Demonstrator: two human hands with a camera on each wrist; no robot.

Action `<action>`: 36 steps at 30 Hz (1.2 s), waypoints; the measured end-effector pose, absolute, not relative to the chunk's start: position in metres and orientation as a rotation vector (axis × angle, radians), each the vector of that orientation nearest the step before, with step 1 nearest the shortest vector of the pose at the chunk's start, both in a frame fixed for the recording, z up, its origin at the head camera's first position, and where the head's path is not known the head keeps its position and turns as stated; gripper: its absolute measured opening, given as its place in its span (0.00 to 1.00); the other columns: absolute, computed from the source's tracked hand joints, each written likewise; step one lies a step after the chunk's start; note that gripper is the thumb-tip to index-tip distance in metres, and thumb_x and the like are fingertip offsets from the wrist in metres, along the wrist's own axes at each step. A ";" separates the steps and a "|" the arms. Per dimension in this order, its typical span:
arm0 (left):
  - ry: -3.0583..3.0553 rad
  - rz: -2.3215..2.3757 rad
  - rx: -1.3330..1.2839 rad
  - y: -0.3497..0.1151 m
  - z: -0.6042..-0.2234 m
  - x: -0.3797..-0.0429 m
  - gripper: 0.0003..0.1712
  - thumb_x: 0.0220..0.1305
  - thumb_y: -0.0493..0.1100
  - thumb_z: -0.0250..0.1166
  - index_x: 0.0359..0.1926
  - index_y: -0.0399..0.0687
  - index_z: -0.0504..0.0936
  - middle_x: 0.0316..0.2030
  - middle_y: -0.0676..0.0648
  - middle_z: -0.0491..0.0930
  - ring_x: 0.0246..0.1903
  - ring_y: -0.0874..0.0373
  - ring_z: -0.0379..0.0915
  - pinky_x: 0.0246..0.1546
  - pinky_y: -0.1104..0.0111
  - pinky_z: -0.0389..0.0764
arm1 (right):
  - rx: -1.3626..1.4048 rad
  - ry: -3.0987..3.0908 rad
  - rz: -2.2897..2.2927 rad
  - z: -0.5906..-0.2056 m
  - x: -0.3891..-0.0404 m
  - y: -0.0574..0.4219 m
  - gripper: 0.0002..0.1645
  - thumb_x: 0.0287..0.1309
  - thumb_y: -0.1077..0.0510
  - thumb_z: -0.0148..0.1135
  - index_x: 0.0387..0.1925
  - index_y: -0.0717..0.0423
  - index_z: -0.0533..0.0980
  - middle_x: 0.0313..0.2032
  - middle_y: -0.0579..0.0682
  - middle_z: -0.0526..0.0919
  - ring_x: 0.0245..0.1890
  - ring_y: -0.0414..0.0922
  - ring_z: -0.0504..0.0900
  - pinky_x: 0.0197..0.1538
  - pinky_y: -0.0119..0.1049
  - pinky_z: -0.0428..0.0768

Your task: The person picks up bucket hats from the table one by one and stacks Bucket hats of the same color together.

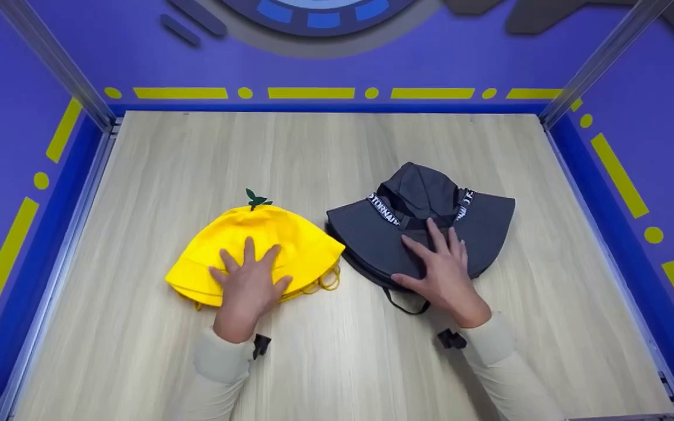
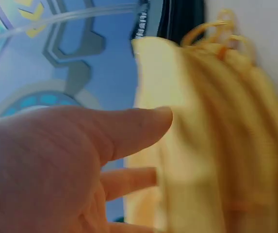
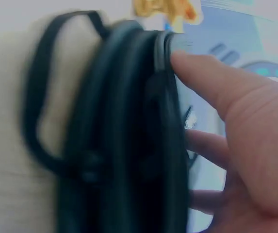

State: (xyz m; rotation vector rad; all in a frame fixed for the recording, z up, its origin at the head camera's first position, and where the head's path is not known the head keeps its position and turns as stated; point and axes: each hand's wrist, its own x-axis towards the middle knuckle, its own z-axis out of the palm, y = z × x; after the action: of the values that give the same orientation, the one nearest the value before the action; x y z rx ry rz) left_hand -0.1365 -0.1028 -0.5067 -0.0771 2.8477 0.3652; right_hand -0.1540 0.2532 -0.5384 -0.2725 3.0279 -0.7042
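Note:
On the left of the table lies a yellow bucket hat (image 1: 296, 240), flattened, with a green leaf sprig at its top and a yellow cord at its lower right. My left hand (image 1: 247, 289) rests on its front with fingers spread. To the right lies a dark grey wide-brimmed hat (image 1: 483, 228) with white-lettered bands and a black strap looping below. Spread fingers of my right hand (image 1: 445, 278) touch its brim. Layered yellow fabric edges (image 2: 202, 145) show in the left wrist view. Several stacked dark edges (image 3: 124, 136) appear in the right wrist view.
The wood-grain table (image 1: 337, 362) is enclosed by a blue-purple back wall (image 1: 337, 76) and side walls with yellow marks. Metal posts (image 1: 59, 64) stand at the back corners. The two hats lie side by side, their brims nearly touching.

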 end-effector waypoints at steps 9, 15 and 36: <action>2.885 0.401 -0.065 -0.109 -0.523 -0.146 0.39 0.68 0.63 0.65 0.76 0.62 0.67 0.79 0.32 0.52 0.72 0.13 0.40 0.63 0.18 0.44 | -0.221 2.982 -0.718 -0.547 -0.168 0.249 0.48 0.49 0.33 0.77 0.71 0.38 0.73 0.81 0.60 0.49 0.78 0.74 0.39 0.74 0.75 0.40; 2.894 0.465 -0.061 -0.106 -0.529 -0.174 0.39 0.69 0.63 0.64 0.76 0.61 0.67 0.79 0.33 0.53 0.72 0.14 0.40 0.64 0.19 0.44 | -0.204 2.958 -0.728 -0.548 -0.195 0.257 0.49 0.51 0.32 0.75 0.73 0.38 0.70 0.81 0.60 0.47 0.79 0.74 0.37 0.74 0.75 0.38; 2.808 0.662 -0.033 -0.112 -0.543 -0.267 0.38 0.72 0.65 0.58 0.79 0.68 0.60 0.82 0.40 0.45 0.77 0.22 0.22 0.67 0.23 0.26 | -0.143 2.875 -0.787 -0.554 -0.268 0.272 0.52 0.54 0.28 0.70 0.76 0.37 0.65 0.83 0.54 0.40 0.80 0.68 0.29 0.77 0.69 0.28</action>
State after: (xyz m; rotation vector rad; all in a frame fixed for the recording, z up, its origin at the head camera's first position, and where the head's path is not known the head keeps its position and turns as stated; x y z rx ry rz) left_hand -0.2672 -0.1122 -0.5432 -0.0334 2.8081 0.6624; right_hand -0.2685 0.2723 -0.5536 -0.1431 2.8754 -0.7869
